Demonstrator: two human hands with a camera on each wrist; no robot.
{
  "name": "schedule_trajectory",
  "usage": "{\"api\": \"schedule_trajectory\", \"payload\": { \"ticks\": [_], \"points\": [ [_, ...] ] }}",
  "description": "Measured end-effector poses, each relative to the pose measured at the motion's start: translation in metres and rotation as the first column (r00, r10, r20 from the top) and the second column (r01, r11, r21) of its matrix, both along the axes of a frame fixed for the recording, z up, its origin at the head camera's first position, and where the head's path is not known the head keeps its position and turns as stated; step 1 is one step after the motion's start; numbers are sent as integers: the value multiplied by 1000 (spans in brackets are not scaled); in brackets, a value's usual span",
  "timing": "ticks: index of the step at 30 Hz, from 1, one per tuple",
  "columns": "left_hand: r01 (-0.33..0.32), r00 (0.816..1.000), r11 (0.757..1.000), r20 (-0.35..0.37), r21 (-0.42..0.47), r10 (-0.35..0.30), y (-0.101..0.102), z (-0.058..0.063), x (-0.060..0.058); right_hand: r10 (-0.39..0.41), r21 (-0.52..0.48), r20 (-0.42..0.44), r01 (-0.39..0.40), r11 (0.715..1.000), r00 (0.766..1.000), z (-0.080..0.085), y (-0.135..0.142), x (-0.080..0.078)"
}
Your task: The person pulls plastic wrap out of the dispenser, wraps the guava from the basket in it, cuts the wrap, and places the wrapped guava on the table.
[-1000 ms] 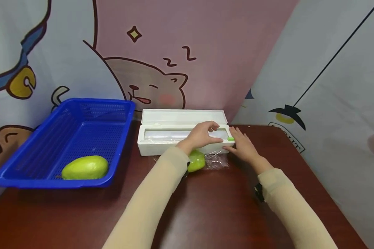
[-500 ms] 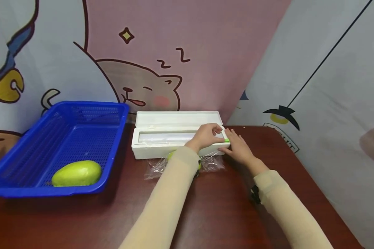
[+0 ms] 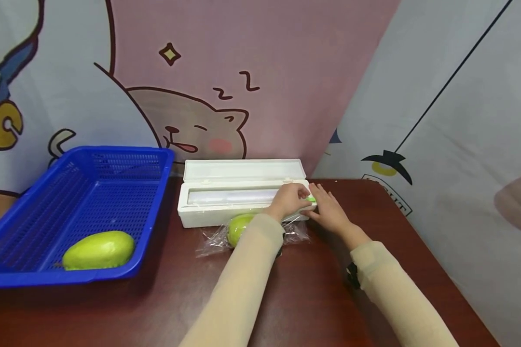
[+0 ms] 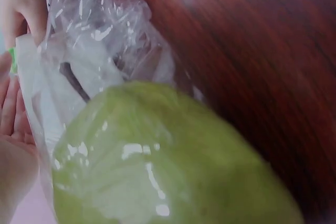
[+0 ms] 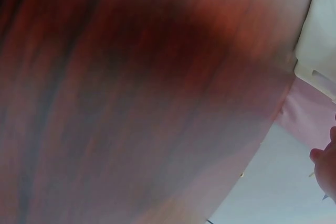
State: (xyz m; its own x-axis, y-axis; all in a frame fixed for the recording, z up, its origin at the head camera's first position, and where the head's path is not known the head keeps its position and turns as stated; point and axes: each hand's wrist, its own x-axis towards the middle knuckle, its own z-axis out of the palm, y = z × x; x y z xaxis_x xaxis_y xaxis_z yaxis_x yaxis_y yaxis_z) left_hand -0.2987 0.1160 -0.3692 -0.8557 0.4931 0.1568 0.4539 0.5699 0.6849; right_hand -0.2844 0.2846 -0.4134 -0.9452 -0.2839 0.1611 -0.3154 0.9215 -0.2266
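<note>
A white plastic-wrap dispenser box (image 3: pixel 208 218) stands with its lid up, a clear roll visible inside. My left hand (image 3: pixel 288 198) is at the box's right end, curled fingers and thumb at the small green slider (image 4: pixel 13 60), which they appear to pinch. My right hand (image 3: pixel 330 212) rests with extended fingers against that same end. In front of the box lies a green oval fruit (image 3: pixel 236 229) under clear plastic wrap (image 3: pixel 214 242), partly hidden by my left sleeve. Its dark stem (image 4: pixel 74 82) shows through the film in the left wrist view.
A blue perforated basket (image 3: pixel 149 231) stands on the left, with another green fruit (image 3: pixel 99 250) inside. The reddish-brown table (image 3: pixel 312 299) ends at a printed cloth backdrop (image 3: pixel 286 86) behind and along the right.
The view has shifted, so everything appears lower and further left. My left fingers have closed in at the green slider, while my right hand stays at the box's end.
</note>
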Motion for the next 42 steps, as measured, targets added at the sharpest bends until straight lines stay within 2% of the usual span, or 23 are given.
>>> {"api": "schedule_trajectory", "payload": {
  "ticks": [6,18,25,27,34,42],
  "points": [
    [-40,998,996,-57,-83,35,4,-3,2,5,11,-5,-5,1000,1000,0,0,0],
    [-69,994,989,-92,-129,57,5,0,2,-6,15,3,6,1000,1000,5,-1,2],
    [-96,977,982,-204,-162,62,1,-2,3,4,17,-4,-4,1000,1000,3,-1,2],
    [-102,975,981,-210,-162,67,0,-3,3,4,16,-8,-4,1000,1000,2,-1,2],
    [-106,985,982,-150,-154,83,-1,-2,3,8,1,-22,-8,1000,1000,0,1,1],
    [-116,976,976,-204,-184,77,0,-5,3,5,9,-24,-5,1000,1000,0,1,2]
  ]
}}
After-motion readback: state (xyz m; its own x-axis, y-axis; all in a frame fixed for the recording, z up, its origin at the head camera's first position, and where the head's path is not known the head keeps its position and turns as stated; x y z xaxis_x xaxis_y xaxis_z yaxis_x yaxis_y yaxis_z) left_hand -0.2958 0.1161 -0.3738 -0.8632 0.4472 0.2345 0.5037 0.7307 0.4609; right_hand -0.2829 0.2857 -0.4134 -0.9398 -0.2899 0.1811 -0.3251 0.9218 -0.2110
